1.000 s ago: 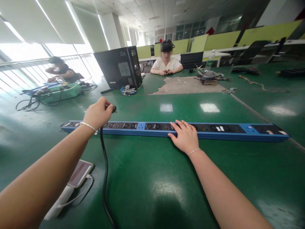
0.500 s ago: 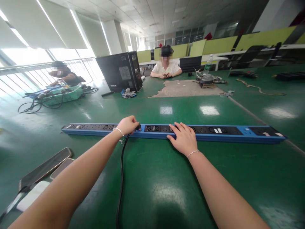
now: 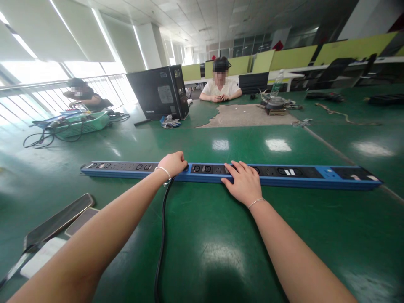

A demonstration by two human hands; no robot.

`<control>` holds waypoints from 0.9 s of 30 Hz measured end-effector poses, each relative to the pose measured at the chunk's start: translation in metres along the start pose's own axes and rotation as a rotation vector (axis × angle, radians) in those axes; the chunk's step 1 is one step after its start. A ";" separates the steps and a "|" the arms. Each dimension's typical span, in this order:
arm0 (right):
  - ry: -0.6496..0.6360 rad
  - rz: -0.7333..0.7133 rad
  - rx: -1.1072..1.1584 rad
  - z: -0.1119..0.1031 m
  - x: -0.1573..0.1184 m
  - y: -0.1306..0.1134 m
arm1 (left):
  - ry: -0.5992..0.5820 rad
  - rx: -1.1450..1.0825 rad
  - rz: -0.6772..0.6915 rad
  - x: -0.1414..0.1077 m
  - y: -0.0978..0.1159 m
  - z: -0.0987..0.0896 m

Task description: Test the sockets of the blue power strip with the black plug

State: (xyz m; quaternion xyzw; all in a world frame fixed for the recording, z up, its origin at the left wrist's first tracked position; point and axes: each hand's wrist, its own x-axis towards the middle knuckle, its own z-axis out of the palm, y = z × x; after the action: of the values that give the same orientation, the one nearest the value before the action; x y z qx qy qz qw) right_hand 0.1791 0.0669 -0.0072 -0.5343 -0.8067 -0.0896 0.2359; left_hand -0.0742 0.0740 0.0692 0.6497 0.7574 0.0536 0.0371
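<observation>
A long blue power strip (image 3: 293,182) with black socket panels lies across the green table. My left hand (image 3: 173,164) is closed around a black plug (image 3: 186,167) at the strip, just left of its middle. The fingers cover most of the plug, so I cannot tell how far it sits in a socket. From beneath this hand a black power cord (image 3: 163,223) runs down toward the near edge of the view. My right hand (image 3: 243,181) lies on the strip right of the middle, fingers spread, holding nothing.
Phones (image 3: 59,219) and a white object (image 3: 42,256) lie at near left. A green basket (image 3: 83,126) with cables, a black computer case (image 3: 154,94) and gloves (image 3: 170,122) stand farther back. Two people sit beyond; a bottle (image 3: 277,82) stands at back right.
My left hand has shifted slightly right and turned over the plug, covering more of it. The cord has moved a little right with it. My right hand stays in place.
</observation>
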 end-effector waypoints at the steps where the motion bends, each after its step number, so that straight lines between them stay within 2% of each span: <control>1: -0.002 0.001 0.001 0.000 0.000 0.000 | 0.012 0.031 0.004 -0.002 0.003 0.000; 7: -0.008 0.002 0.004 0.000 0.000 0.000 | 0.001 0.157 -0.006 -0.013 0.018 0.002; 13: -0.009 0.005 0.001 -0.001 0.000 -0.001 | 0.058 0.174 -0.011 -0.022 0.018 0.010; 15: -0.013 0.008 0.002 -0.001 0.000 -0.001 | 0.059 0.151 -0.009 -0.021 0.016 0.011; 21: -0.025 0.011 0.007 -0.001 0.000 -0.001 | -0.039 0.061 0.002 -0.006 0.010 0.006; 27: -0.017 0.004 0.000 -0.002 -0.001 -0.002 | 0.048 0.085 -0.018 -0.016 0.014 0.011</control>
State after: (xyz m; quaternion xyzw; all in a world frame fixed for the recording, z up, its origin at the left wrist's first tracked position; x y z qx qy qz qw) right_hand 0.1783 0.0651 -0.0058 -0.5365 -0.8077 -0.0845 0.2294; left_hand -0.0562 0.0610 0.0598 0.6423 0.7655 0.0368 -0.0083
